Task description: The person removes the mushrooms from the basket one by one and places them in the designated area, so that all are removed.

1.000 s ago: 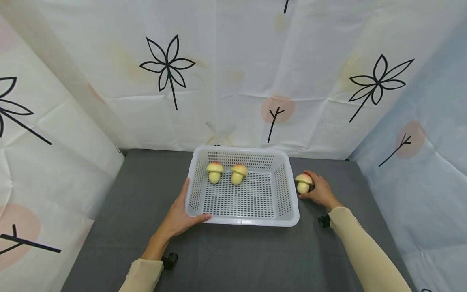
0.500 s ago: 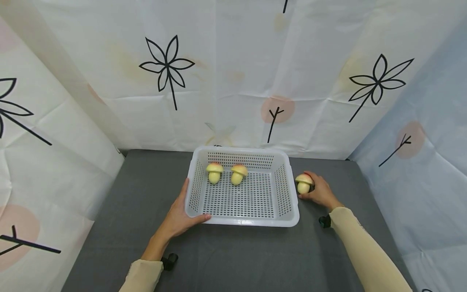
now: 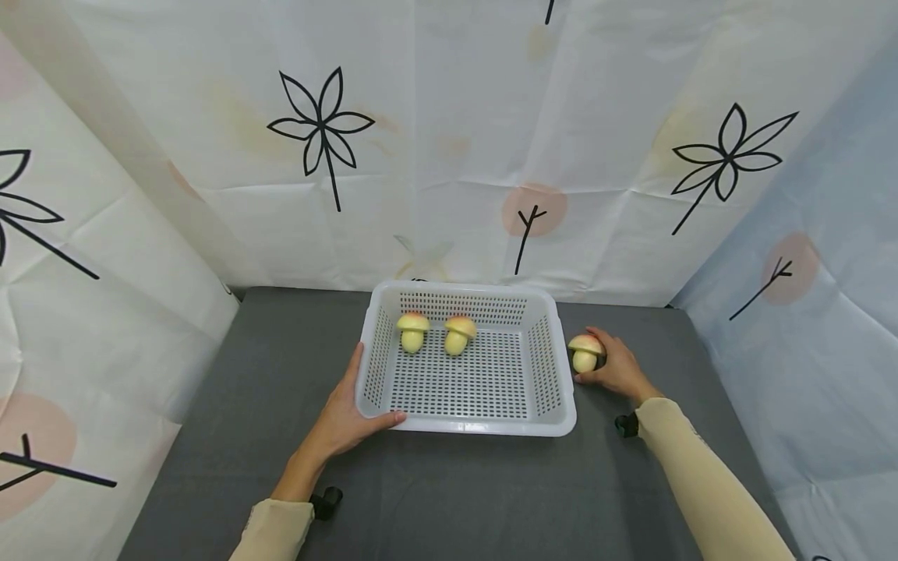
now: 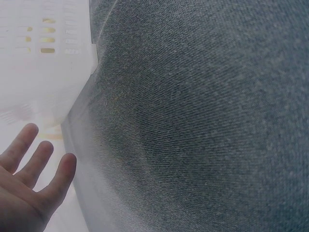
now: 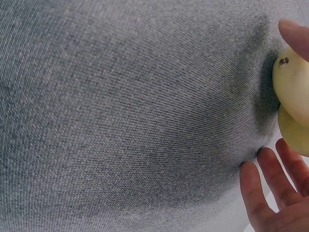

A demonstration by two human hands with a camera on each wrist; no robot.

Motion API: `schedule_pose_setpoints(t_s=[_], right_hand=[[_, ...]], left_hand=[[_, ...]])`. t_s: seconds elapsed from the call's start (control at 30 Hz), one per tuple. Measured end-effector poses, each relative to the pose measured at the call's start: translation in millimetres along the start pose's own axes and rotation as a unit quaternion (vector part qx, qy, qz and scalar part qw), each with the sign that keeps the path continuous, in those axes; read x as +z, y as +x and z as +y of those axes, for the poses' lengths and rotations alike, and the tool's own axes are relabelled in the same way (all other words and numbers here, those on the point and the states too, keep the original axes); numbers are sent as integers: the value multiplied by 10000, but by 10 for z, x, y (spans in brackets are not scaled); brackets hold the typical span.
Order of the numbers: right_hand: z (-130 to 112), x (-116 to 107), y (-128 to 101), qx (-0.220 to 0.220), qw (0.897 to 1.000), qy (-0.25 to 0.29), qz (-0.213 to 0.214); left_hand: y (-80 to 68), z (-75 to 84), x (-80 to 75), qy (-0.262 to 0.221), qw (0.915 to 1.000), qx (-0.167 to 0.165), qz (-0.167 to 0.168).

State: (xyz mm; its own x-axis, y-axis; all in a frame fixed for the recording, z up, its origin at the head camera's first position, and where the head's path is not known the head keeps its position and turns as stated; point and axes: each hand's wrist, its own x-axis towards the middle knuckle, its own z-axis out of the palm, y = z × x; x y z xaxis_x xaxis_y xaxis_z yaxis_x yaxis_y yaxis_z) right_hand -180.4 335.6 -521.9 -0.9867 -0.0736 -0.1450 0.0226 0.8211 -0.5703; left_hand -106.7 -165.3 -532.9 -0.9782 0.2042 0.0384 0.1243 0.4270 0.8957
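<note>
A white plastic basket [image 3: 463, 425] with slotted walls stands on the grey cloth. Inside it, near the back left, lie two yellow toy mushrooms, a left one [image 3: 412, 340] and a right one [image 3: 456, 343], their caps tinged orange. My left hand [image 3: 344, 413] spans the basket's front left corner, thumb along the front rim and fingers straight at the left side. Just outside the right wall, my right hand [image 3: 615, 370] holds a third toy mushroom [image 3: 584, 360] between thumb and fingers. In the right wrist view this mushroom [image 5: 292, 87] shows a dark spot on its stem end.
Grey cloth [image 3: 449, 499] covers the table. White patterned curtains stand behind it [image 3: 449, 156], at the left [image 3: 84, 335] and at the right [image 3: 828, 351]. The basket's back rim lies close to the rear curtain.
</note>
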Motion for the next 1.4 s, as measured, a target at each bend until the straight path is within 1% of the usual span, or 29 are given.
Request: schedule_pose_setpoints(t_s=[0.4,0.67,0.93,1.07,1.13,1.4], right_hand=[[-83,-100,-37,-7,10000,63,74],[-151,-211,-96,14,9995,-1,318],[-228,-335,-169,-27,9987,-52,503],[-284,-391,-218,-154,9980,-3,612],[-326,-415,-248,-290,9970,41,710],[-574,-510,-339,-769,9928,188,897]], left_hand=[[-17,25,-3,-10,10000,-33,4],[-20,17,-3,-5,10000,-90,19],[-21,14,-2,-62,10000,-70,6],[-21,18,-3,-49,10000,-56,-1],[-19,19,-3,-66,10000,-33,0],[-11,15,-5,-73,10000,16,-6]])
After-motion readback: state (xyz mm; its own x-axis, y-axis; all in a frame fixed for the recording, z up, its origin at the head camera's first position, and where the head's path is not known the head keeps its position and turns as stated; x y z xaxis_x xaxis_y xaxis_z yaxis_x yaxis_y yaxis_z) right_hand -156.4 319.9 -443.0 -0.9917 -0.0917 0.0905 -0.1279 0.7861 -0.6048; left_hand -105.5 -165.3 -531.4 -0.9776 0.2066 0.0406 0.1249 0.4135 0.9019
